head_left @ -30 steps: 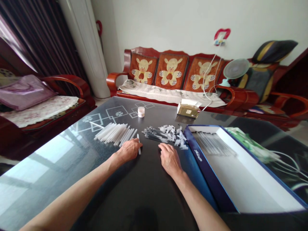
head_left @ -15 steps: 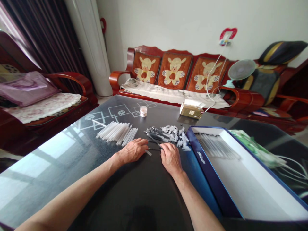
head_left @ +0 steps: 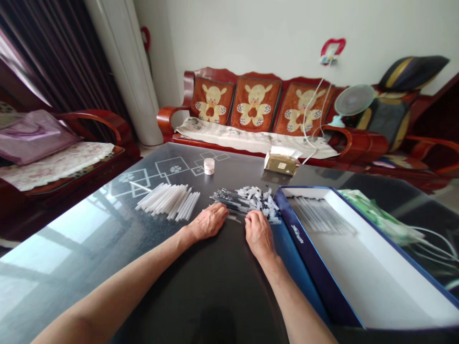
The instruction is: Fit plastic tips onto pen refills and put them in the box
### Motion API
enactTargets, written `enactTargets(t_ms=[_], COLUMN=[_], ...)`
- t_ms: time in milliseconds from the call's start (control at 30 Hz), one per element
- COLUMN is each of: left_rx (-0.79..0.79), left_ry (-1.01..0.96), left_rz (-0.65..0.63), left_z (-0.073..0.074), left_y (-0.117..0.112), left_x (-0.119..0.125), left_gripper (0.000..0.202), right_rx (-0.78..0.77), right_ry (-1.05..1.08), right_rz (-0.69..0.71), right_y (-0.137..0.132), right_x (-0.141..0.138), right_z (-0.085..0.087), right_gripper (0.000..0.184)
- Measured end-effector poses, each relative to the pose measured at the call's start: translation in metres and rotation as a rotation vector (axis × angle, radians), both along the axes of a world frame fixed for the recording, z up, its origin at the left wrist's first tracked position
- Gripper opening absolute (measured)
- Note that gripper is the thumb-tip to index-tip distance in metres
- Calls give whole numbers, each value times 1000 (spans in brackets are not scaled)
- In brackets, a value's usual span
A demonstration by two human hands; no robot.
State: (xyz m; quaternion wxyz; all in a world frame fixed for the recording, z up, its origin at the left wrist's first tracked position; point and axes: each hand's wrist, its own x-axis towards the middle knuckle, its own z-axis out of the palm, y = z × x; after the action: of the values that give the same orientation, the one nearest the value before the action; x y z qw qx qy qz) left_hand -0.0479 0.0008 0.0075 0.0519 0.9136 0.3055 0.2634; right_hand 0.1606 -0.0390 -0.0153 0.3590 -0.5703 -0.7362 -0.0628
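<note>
Head view:
- Two hands show, both the person's own: the left hand (head_left: 207, 222) and the right hand (head_left: 258, 234).
- The left hand is half closed, its fingers (head_left: 221, 211) curled down on the black glass counter (head_left: 168, 296) just beside the pile; whether it grips anything, I cannot tell.
- The right hand is also half closed, its fingers (head_left: 251, 218) touching the pile's near edge; any grip is hidden.
- One pile of dark pen refills with white plastic tips (head_left: 244, 200), too many to count, lies just ahead of both hands.
- One bundle of translucent white tubes (head_left: 168, 201), too many to count, lies ahead of the left hand.
- One open blue-rimmed white box (head_left: 304, 229) sits just right of the right hand.
- One small jar (head_left: 209, 166) and one packet (head_left: 281, 164) stand well ahead of the hands.
</note>
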Motion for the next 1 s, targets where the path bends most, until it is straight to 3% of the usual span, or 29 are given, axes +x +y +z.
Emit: enactTargets(t_ms=[100,333,667,1000], left_rx=[61,136,138,228], left_ry=[-16,50,30,209], left_rz=[72,247,221,152], left_z=[-4,-12,-8,2], left_y=[5,12,15,5], left_x=[11,8,7,6], left_gripper=[24,34,30,37], right_rx=[102,114,66,123], right_ry=[44,32,16,54], right_rz=[-80,-14,42,96], right_y=[3,1,3,2], right_x=[10,8,5,4], right_z=[-1,7,6,10], right_gripper=[19,29,31,29])
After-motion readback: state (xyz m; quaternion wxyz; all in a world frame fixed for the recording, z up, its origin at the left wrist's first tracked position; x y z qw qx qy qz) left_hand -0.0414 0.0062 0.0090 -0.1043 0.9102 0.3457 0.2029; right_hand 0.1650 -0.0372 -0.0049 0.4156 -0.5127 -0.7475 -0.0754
